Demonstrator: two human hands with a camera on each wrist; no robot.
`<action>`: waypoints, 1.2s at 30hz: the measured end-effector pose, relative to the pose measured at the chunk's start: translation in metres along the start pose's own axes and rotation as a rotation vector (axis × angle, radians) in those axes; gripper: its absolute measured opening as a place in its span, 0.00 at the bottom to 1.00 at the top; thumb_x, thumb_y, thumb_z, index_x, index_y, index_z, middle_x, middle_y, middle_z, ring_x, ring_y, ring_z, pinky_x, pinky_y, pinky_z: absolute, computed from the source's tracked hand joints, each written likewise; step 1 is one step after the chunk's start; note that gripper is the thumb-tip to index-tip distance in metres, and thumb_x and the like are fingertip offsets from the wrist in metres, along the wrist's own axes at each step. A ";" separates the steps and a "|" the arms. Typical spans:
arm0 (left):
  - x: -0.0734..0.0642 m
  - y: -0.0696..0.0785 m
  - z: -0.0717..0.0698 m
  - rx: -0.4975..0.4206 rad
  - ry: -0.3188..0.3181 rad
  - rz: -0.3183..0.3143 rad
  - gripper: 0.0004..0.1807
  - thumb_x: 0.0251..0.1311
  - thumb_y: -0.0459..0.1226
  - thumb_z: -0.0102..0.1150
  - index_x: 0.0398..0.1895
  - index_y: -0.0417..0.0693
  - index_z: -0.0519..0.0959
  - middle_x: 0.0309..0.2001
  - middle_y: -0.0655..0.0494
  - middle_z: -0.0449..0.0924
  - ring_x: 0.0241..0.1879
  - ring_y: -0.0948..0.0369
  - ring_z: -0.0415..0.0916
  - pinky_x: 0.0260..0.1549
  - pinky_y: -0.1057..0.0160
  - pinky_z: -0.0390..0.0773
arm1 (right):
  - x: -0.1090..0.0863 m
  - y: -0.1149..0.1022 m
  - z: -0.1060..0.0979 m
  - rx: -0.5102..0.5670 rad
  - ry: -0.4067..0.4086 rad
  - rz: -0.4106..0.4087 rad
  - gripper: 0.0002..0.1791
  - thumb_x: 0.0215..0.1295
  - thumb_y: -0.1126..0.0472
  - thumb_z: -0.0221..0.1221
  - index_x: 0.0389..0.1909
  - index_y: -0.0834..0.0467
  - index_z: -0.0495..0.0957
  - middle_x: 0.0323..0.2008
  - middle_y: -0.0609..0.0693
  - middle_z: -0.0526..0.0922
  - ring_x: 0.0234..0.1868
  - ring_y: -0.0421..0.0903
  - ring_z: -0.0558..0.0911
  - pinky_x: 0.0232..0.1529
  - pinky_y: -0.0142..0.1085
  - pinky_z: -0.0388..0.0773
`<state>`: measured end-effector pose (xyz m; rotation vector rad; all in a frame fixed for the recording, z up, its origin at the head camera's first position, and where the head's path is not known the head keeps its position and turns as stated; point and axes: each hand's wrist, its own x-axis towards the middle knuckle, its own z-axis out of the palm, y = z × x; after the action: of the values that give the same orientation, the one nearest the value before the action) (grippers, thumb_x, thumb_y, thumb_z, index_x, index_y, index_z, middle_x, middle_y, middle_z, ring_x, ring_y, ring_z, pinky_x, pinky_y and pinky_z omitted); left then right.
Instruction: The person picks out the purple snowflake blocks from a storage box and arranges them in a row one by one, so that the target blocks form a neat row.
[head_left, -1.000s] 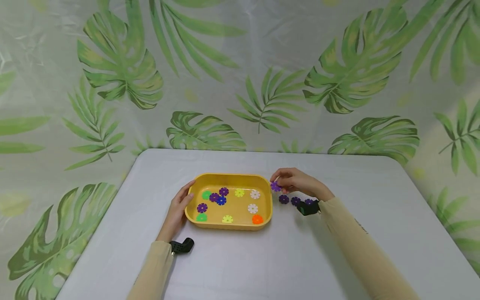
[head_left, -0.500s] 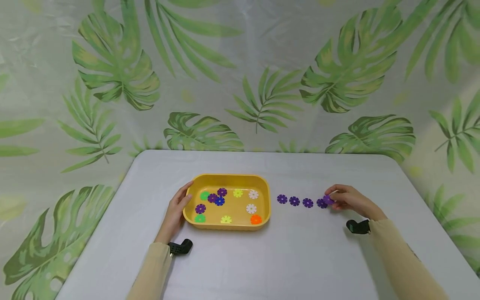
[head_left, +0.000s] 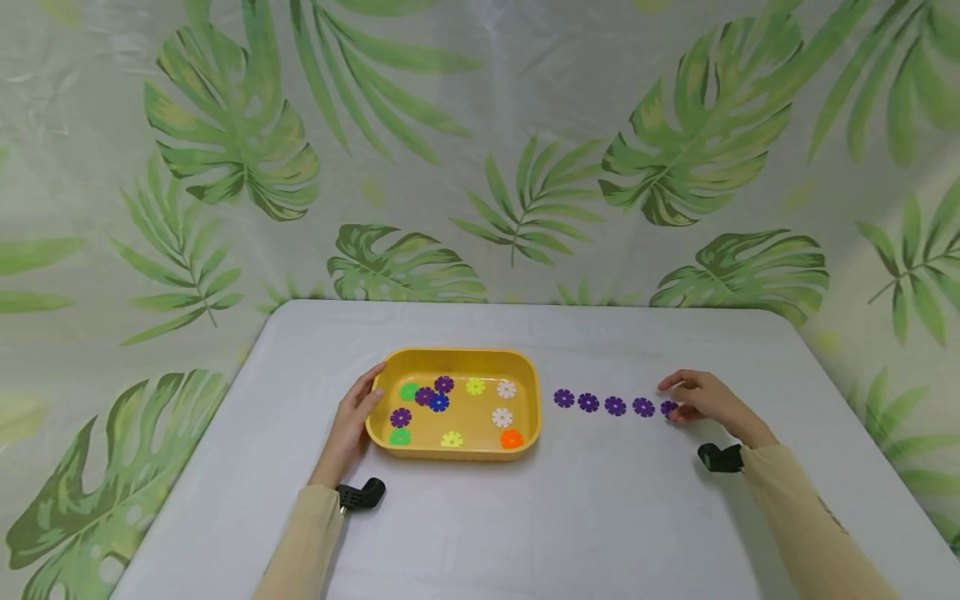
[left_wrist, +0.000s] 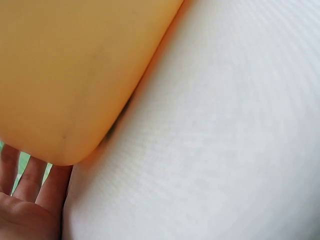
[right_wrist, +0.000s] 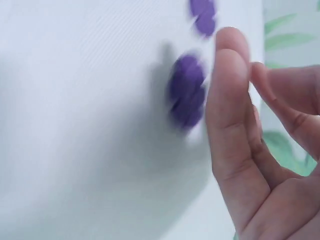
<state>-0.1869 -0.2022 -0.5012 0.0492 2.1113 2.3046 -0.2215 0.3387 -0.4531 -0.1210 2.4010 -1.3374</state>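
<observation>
While the left hand [head_left: 351, 427] rests at the left end of the oblong, round-cornered yellow plastic tray [head_left: 480, 417], I watch the right hand [head_left: 708, 400] hover low over the white-covered bench [head_left: 600, 517], well to the right of that tray. Its grip is spread: thumb and index finger stand apart, pinching nothing that I can see. By its fingers lies the end disc [head_left: 666, 409], farthest from the tray in a row of five flat, dark purple, notch-edged plastic discs [head_left: 615, 406]. The row starts just beside the tray's right wall, each piece apart from the next. I cannot tell whether a fingertip touches the last one; my right wrist view blurs there. The left grip keeps to straight fingers along the tray's outer wall, thumb at the rim.

Inside the tray I count two bright green discs [head_left: 408, 392] toward the left end, three purple discs [head_left: 402, 417], two of them bunched with a blue disc [head_left: 439, 402] left of centre, two yellow discs [head_left: 476, 387] around the middle, two white discs [head_left: 502, 417] toward the right end, and an orange disc [head_left: 512, 439] in the near right corner.
</observation>
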 end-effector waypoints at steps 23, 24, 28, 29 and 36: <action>0.002 -0.002 0.000 -0.002 -0.008 0.006 0.25 0.72 0.37 0.46 0.71 0.50 0.62 0.73 0.57 0.53 0.71 0.61 0.49 0.67 0.63 0.55 | 0.076 -0.167 0.154 0.173 -0.351 -0.197 0.18 0.71 0.61 0.51 0.55 0.69 0.70 0.52 0.70 0.73 0.44 0.68 0.77 0.43 0.44 0.82; 0.002 -0.002 0.000 -0.002 -0.009 0.006 0.25 0.72 0.37 0.46 0.71 0.50 0.62 0.73 0.57 0.53 0.71 0.61 0.49 0.67 0.63 0.55 | 0.079 -0.171 0.161 0.167 -0.372 -0.209 0.18 0.71 0.61 0.51 0.55 0.69 0.71 0.52 0.69 0.73 0.44 0.68 0.76 0.44 0.45 0.82; 0.001 -0.001 -0.001 -0.002 -0.008 0.004 0.25 0.72 0.38 0.46 0.71 0.50 0.62 0.73 0.56 0.53 0.71 0.61 0.49 0.67 0.63 0.55 | 0.091 -0.187 0.191 0.144 -0.478 -0.247 0.18 0.72 0.61 0.49 0.55 0.69 0.71 0.53 0.69 0.73 0.46 0.67 0.76 0.48 0.53 0.78; 0.001 -0.001 -0.001 -0.001 -0.007 0.002 0.25 0.72 0.38 0.46 0.71 0.50 0.62 0.73 0.56 0.53 0.71 0.61 0.49 0.67 0.62 0.54 | 0.093 -0.191 0.197 0.137 -0.506 -0.246 0.18 0.72 0.62 0.49 0.56 0.70 0.71 0.53 0.69 0.73 0.46 0.67 0.76 0.49 0.53 0.78; 0.002 -0.001 -0.003 0.030 -0.004 0.013 0.25 0.72 0.38 0.46 0.71 0.48 0.62 0.73 0.54 0.53 0.72 0.59 0.47 0.68 0.59 0.52 | 0.109 -0.212 0.239 0.059 -0.608 -0.159 0.16 0.70 0.65 0.49 0.53 0.70 0.73 0.51 0.66 0.76 0.34 0.48 0.79 0.47 0.47 0.80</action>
<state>-0.1893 -0.2053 -0.5021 0.0681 2.1509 2.2783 -0.2560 0.0051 -0.4204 -0.6185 1.8651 -1.2131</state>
